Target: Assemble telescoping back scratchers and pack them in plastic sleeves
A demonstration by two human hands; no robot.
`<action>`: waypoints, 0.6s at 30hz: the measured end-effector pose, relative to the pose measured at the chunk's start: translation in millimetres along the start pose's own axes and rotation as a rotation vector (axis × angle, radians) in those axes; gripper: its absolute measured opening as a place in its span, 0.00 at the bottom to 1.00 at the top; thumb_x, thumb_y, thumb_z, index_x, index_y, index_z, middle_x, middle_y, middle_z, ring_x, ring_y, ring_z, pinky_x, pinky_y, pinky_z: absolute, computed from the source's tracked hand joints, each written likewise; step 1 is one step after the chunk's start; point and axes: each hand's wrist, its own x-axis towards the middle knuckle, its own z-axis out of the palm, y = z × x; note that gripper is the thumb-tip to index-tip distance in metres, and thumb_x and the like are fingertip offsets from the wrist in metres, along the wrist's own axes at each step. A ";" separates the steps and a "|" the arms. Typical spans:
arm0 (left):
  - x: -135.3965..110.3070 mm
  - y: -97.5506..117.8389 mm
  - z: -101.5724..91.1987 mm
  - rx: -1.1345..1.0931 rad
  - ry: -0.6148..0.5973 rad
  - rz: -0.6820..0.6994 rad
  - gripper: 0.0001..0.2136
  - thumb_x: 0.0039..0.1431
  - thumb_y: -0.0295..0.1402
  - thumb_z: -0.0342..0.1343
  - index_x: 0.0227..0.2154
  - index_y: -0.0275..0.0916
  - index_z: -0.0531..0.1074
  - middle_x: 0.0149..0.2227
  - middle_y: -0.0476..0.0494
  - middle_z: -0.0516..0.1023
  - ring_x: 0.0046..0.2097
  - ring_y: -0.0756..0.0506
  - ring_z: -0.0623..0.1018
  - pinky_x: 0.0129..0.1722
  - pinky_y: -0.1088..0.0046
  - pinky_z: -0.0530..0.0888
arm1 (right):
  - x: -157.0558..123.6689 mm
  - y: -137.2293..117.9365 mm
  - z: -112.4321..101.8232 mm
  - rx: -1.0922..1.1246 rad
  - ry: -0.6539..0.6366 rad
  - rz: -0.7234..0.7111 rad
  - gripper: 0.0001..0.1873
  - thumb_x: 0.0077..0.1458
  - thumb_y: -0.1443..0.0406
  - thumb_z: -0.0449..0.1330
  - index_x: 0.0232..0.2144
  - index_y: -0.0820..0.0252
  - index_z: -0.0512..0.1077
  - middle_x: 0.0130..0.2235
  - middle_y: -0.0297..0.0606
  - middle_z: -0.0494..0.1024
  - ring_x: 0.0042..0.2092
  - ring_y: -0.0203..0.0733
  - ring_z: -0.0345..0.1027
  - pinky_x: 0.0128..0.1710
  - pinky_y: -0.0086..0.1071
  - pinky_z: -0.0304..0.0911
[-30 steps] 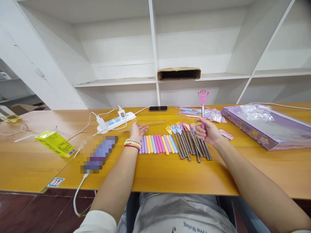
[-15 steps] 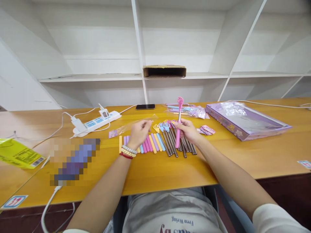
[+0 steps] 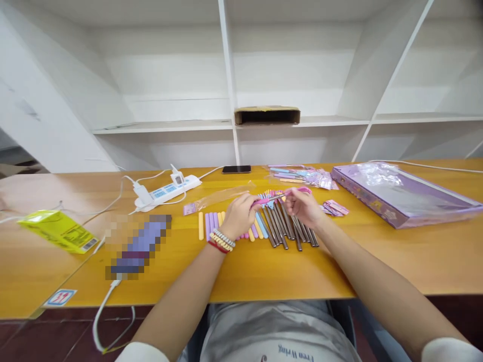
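A pink back scratcher (image 3: 275, 198) with a metal shaft lies level between my hands, above the table. My left hand (image 3: 240, 217) grips its pink handle. My right hand (image 3: 305, 208) has its fingers closed near the pink claw end. Below them are several metal back scratcher rods (image 3: 278, 229) with coloured claw heads, lying side by side. To their left runs a row of yellow, purple, pink and blue handle sleeves (image 3: 211, 226), partly hidden by my left hand. A clear plastic bag (image 3: 222, 196) lies flat behind the sleeves, and small printed cards (image 3: 335, 208) sit right of my right hand.
Packaged back scratchers (image 3: 302, 175) lie at the back, beside a purple box (image 3: 400, 218) with clear film. On the left are a power strip (image 3: 169, 193) with cables, a pixelated object (image 3: 141, 246) and a yellow carton (image 3: 60, 231). A black phone (image 3: 236, 169) lies near the shelving.
The back scratcher has gone from upright in my right hand to level between both hands. My left hand has closed on its handle; my right has shifted towards the claw end. The view has shifted left.
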 end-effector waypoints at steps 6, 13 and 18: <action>7.3 -12.8 -18.9 0.135 -0.103 0.002 0.11 0.63 0.33 0.43 0.39 0.38 0.70 0.38 0.43 0.75 0.40 0.46 0.74 0.40 0.69 0.69 | 6.1 4.6 -16.0 -0.604 0.155 -0.277 0.18 0.48 0.52 0.61 0.24 0.61 0.69 0.20 0.32 0.69 0.22 0.31 0.59 0.22 0.26 0.55; 16.1 -16.8 -29.2 0.393 -0.292 0.061 0.19 0.61 0.49 0.42 0.35 0.41 0.72 0.34 0.44 0.78 0.36 0.45 0.76 0.30 0.72 0.62 | 2.2 19.7 5.3 -0.758 0.147 -0.317 0.23 0.57 0.48 0.48 0.24 0.61 0.65 0.21 0.33 0.67 0.22 0.31 0.57 0.22 0.26 0.54; 5.7 -48.6 -40.5 0.560 -0.176 -0.027 0.21 0.62 0.47 0.39 0.27 0.40 0.72 0.27 0.44 0.77 0.28 0.46 0.74 0.25 0.71 0.54 | 16.3 6.6 -18.2 -0.667 0.311 -0.343 0.24 0.53 0.47 0.53 0.20 0.61 0.62 0.18 0.30 0.60 0.21 0.30 0.52 0.19 0.25 0.49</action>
